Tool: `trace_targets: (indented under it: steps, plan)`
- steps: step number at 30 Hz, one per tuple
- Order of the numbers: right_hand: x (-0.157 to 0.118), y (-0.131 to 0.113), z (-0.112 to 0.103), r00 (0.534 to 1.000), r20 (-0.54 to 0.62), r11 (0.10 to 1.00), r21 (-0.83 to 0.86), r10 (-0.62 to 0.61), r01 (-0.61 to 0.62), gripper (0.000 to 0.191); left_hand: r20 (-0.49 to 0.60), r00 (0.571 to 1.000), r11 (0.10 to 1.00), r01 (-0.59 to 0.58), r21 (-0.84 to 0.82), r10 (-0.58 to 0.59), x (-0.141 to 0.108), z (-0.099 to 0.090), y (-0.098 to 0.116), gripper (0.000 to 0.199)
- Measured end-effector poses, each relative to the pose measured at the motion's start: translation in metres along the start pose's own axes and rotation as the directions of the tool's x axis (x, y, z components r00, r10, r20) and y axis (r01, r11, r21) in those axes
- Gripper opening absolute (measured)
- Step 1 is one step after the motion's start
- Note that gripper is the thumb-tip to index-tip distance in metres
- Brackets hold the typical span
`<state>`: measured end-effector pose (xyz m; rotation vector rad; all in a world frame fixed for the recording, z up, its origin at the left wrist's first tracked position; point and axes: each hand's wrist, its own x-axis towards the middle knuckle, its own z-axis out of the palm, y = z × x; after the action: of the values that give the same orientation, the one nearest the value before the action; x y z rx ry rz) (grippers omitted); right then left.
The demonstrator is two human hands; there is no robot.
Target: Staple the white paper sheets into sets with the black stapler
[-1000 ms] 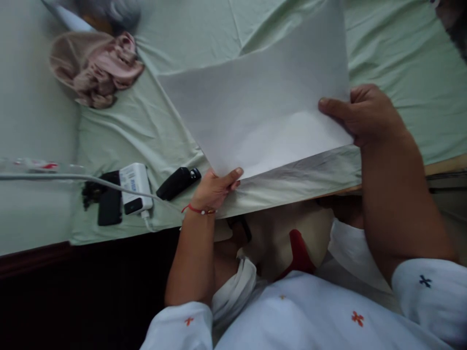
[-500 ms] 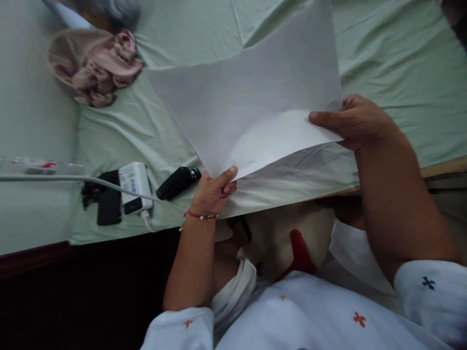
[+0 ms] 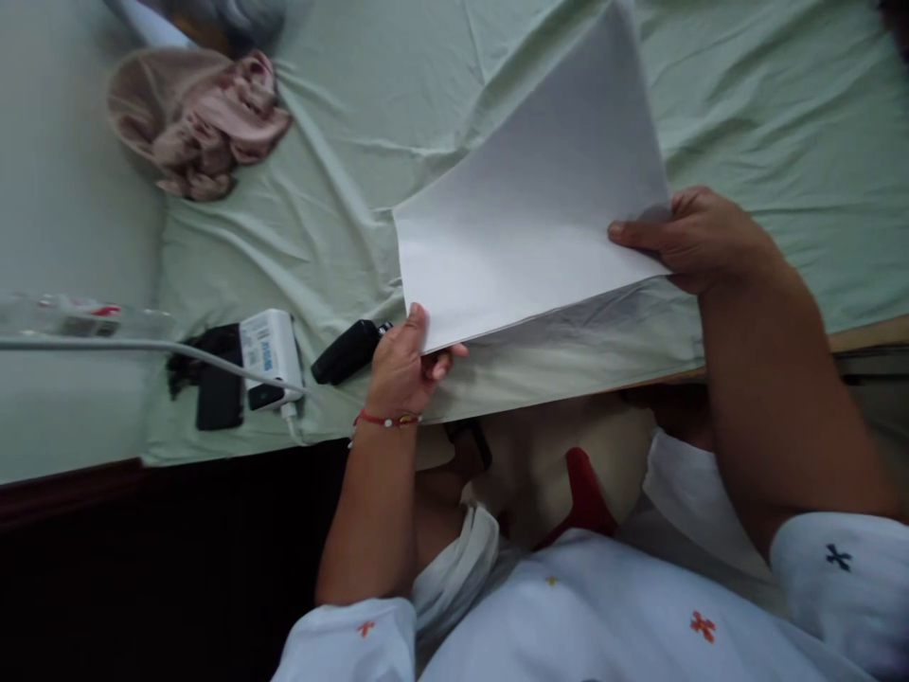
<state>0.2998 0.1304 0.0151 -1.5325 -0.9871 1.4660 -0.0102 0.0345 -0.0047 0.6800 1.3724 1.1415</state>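
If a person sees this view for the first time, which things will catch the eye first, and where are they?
Probably the white paper comes first, large and pale, held above the green cloth by the left hand and the right hand. Next may be the pink cloth, crumpled at the upper left, and the white box with a cable at the left, below it.
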Motion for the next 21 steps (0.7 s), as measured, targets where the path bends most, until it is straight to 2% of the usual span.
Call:
trace_targets:
  steps: [6,12,17,21]
  plan:
    - [-0.001,-0.003,0.001,0.99,-0.094,0.987,0.109,-0.108,0.118,0.025,0.106,0.994,0.999,0.011,0.037,-0.015,-0.002,-0.012,-0.003,0.057]
    - [-0.005,-0.013,0.009,0.986,-0.164,0.992,0.126,0.023,-0.002,0.026,0.101,0.97,0.974,-0.211,-0.082,0.219,-0.007,-0.02,0.0,0.037]
    - [-0.005,-0.011,0.014,0.989,-0.145,0.99,0.141,0.043,-0.022,0.027,0.07,0.948,0.948,-0.301,-0.103,0.309,-0.012,-0.021,0.0,0.038]
    - [-0.007,-0.012,0.019,0.982,-0.153,0.987,0.135,0.109,-0.089,0.03,0.018,0.948,0.945,-0.317,-0.079,0.319,-0.014,-0.022,0.0,0.036]
